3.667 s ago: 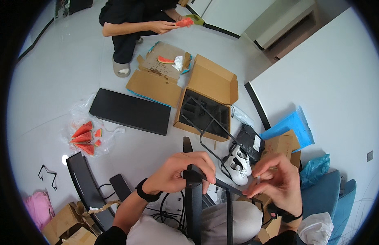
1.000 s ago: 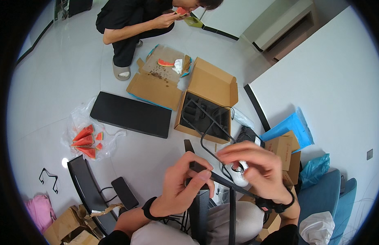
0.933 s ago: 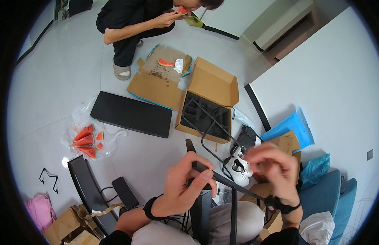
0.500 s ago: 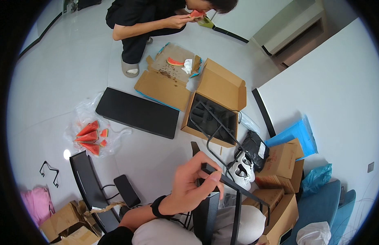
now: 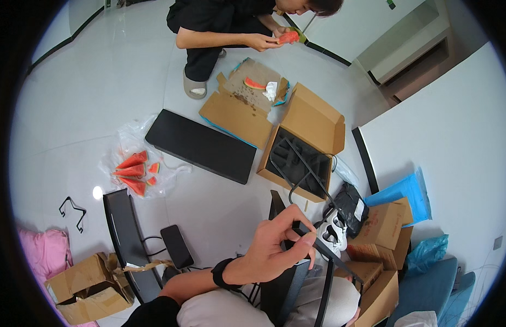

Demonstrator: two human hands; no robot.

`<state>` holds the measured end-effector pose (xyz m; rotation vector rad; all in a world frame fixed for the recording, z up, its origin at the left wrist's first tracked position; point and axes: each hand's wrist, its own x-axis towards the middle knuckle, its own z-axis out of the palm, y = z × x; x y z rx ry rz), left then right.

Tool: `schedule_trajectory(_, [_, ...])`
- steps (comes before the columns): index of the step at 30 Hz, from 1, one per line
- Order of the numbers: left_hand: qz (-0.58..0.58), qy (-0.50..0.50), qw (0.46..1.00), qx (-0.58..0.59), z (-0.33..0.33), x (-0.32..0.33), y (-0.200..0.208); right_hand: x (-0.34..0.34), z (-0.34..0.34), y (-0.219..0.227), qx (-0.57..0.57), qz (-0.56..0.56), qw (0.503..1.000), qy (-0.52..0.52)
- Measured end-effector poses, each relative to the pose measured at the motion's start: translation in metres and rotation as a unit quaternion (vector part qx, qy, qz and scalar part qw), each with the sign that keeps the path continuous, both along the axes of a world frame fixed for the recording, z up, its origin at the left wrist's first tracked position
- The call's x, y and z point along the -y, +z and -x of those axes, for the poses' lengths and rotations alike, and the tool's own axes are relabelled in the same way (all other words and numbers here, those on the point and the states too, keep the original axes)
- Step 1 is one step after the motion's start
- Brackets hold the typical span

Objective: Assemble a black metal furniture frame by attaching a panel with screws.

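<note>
A pale tiled floor (image 5: 89,87) fills most of the frame. At upper centre a person in black (image 5: 220,22) crouches, holding a watermelon slice (image 5: 289,37) over a flattened cardboard sheet (image 5: 243,103). A long black panel (image 5: 201,146) lies left of centre, and an open cardboard box (image 5: 310,144) with black metal parts inside sits just right of it. At left centre, watermelon wedges (image 5: 132,171) rest on clear plastic. A second black panel (image 5: 125,240) lies at lower left, with a dark phone (image 5: 177,246) beside it.

At lower centre the left hand (image 5: 275,245), with a black wristband, has its fingers clenched around the upper end of a thin black metal bar (image 5: 326,253) that slants down to the right, above an upright black panel (image 5: 283,272). White shoes (image 5: 333,235) lie just beyond the bar. Of the right hand, only a sliver shows at the bottom edge, too little to tell its grip.
</note>
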<state>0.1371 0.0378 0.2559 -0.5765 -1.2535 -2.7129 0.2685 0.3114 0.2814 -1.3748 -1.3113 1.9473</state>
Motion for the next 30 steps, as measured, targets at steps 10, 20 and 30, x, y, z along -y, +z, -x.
schedule_trajectory(10, [-0.098,-0.016,0.992,-0.075,0.029,-0.016,-0.014,-0.028,0.017,-0.002,-0.053,-0.068,0.996,0.024])
schedule_trajectory(20, [-0.064,-0.076,0.991,-0.090,0.040,-0.012,-0.013,-0.060,0.027,0.020,-0.169,-0.172,0.970,0.037])
schedule_trajectory(30, [0.055,0.105,0.976,-0.183,0.035,-0.032,-0.024,-0.074,0.036,0.055,-0.286,-0.240,0.924,0.079])
